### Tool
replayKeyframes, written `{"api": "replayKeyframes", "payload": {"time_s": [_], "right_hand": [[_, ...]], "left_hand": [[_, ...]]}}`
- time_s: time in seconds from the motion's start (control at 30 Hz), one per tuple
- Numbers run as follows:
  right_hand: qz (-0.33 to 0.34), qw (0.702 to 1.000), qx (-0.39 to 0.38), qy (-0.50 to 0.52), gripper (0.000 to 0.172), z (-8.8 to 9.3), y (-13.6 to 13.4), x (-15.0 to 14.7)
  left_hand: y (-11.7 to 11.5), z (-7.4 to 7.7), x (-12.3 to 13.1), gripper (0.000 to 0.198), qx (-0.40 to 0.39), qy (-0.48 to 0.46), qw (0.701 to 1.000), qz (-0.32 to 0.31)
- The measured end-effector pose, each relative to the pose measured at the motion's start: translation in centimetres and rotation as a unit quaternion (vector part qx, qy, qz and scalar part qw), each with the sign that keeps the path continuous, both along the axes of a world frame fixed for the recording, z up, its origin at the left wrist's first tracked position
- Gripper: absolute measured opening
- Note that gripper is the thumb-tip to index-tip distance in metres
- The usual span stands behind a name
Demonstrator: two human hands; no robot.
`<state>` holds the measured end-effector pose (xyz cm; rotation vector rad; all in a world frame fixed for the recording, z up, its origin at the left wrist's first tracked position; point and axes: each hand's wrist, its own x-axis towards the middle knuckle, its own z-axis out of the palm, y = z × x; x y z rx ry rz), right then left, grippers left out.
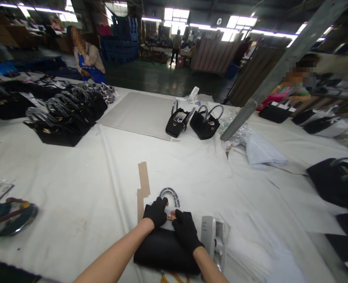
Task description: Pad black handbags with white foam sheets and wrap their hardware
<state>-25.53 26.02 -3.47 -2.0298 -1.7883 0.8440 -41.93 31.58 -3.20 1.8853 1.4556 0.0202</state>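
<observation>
left hand [156,213] and right hand [186,231] at the clasp [169,217] of a bag [162,251]
bag on the table [88,188], mostly nearside of the fingertips, long axis left to right; whether they pinch, cannot tell.

Two gloved hands [156,213], one black handbag [159,249] beneath them.
Farther up: two small bags [204,127], one metal post [265,87], one grey sheet [137,114]; bags crowded at left [60,135] overlap past counting.
</observation>
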Motion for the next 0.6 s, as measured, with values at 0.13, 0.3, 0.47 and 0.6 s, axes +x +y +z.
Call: {"api": "replayKeyframes", "payload": {"time_s": [0.13, 0.3, 0.47, 0.6], "right_hand": [[0.082, 0.994, 0.022, -0.064, 0.032, 0.8, -0.6, -0.4], [0.257, 0.929, -0.004, -0.267, 0.037, 3.1, 1.1, -1.5], [0.312, 0.905, -0.015, -0.288, 0.023, 5.2, 2.3, -2.8], [0.318, 0.908, -0.032, -0.272, 0.020, 5.6, 2.8, -3.6]], "left_hand": [[0.0, -0.2, -0.5, 0.037, -0.004, -0.035, 0.999, -0.001], [-0.1, -0.8, -1.3, 0.036, -0.003, -0.070, 0.998, 0.004], [-0.2, -1.0, -1.7, 0.040, 0.014, -0.102, 0.994, 0.023], [-0.9, -0.9, -1.8, 0.041, 0.036, -0.113, 0.991, 0.060]]}}
